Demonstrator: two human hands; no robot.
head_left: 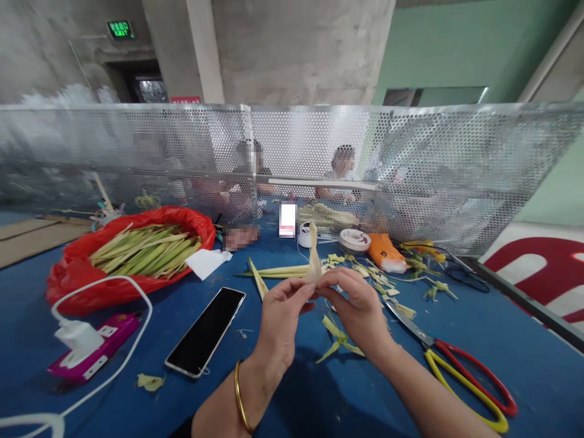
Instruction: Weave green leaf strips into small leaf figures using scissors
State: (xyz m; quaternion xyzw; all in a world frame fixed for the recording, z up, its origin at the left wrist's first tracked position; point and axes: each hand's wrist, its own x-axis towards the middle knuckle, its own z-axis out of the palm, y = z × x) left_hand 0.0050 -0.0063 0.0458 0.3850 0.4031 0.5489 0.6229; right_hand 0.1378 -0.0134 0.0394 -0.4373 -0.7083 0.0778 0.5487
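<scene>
Between my two hands a pale, folded strip of plant leaf (314,252) stands upright, its narrow tip pointing up. My left hand (285,310) pinches its lower end between thumb and fingers. From the other side my right hand (353,304) closes on the same base, the fingertips of both hands nearly touching. Just beneath them on the blue table lies a knotted green leaf piece (338,340) with several arms. Leaf strips (278,272) lie behind my left hand. Scissors (431,344) with one red and one yellow handle rest right of my right hand.
A red plastic bag (68,274) full of long leaves (150,249) stands left. Nearer are a phone (206,331) and a purple power strip (109,347) with a white cable. Tape (354,241), an orange packet (385,250) and leaf scraps lie behind. A perforated metal screen (182,146) separates several people.
</scene>
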